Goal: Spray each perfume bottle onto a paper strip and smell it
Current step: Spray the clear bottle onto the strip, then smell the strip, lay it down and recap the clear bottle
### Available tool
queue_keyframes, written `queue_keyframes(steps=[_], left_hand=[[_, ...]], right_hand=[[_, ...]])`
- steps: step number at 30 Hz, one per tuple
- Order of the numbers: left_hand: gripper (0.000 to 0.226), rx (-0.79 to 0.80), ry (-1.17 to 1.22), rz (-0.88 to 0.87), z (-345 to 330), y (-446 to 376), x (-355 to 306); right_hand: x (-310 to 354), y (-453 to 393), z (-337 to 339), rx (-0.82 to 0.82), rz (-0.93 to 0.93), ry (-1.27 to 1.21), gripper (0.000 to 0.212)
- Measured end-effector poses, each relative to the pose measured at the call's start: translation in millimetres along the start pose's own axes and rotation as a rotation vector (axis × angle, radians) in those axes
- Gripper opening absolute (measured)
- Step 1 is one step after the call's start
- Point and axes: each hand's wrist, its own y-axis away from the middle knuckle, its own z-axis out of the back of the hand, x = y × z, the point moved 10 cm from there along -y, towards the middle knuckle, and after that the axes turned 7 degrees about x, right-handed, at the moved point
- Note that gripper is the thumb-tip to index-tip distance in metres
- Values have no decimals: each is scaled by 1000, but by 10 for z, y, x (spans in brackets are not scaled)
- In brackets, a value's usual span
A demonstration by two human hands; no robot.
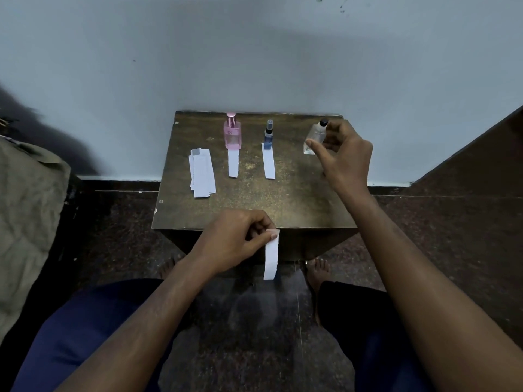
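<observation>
The left hand (240, 239) pinches a paper strip (271, 256) by its top end between thumb and fingertip, and the strip hangs free just off the near edge of the bench (254, 199), above the floor. The right hand (343, 154) is at the clear perfume bottle (314, 140), which stands at the far right corner. The thumb reaches across the front of the glass and the fingers curl behind the black cap, but the angle is poor, so the hand may not yet be firmly closed on it.

The bottle stands close to the bench's right edge, so a loose or off-centre grip could tip it sideways and off onto the hard floor. If the nozzle faces the wrong way when pressed, the spray would miss the strip, or land on the left hand instead. The strip is held far from the bottle, so the two must be brought together first. A spray from too far off would barely wet the paper.

The pink perfume bottle (232, 132) and the blue perfume bottle (268, 134) each stand on the far end of a laid-out strip, and drifting spray could taint those, muddling the scents. The stack of spare strips (201, 172) lies further left and seems safer.
</observation>
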Motion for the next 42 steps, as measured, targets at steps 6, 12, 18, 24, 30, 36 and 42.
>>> queue_keyframes(steps=[6, 12, 18, 24, 30, 36, 42], left_hand=[[12, 21, 8, -8, -44, -177, 29], [13, 5, -23, -12, 28, -276, 58], [14, 2, -30, -28, 71, -301, 71], [14, 7, -38, -38, 50, -300, 70], [15, 13, 49, -28, 77, -321, 79], [8, 55, 671, -5, 251, -228, 70], [15, -80, 484, 54, 502, -171, 169]], right_hand=[[-271, -412, -188, 54, -35, 1, 46], [-442, -571, -317, 95, -49, 50, 47], [-530, -600, -351, 117, -73, 76, 47], [-530, -573, -354, 128, -70, 111, 53], [-126, -398, 110, -112, 77, 145, 39], [420, 372, -156, 137, 95, 86, 8], [290, 897, -140, 324, -307, -265, 18]])
